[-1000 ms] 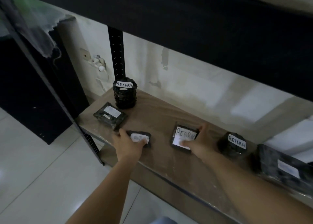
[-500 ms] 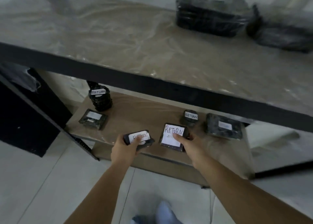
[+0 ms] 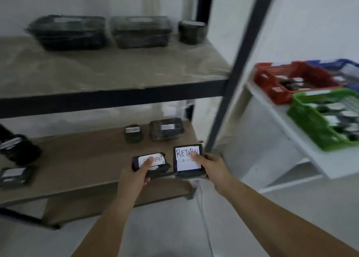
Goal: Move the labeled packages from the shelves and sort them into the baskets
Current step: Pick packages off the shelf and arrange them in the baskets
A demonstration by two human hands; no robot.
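In the head view, a flat black package marked RETURN is gripped by the left hand, thumb on its label. A squarer RETURN package is gripped by the right hand. Both are held just before the lower shelf; the baskets are seen well apart, rightward.

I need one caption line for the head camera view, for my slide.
Left hand and right hand each hold a RETURN-labeled package by the lower shelf; red basket and green basket stand right.

Glossy plastic-wrapped packages bear matt paper labels; plastic lattice baskets.
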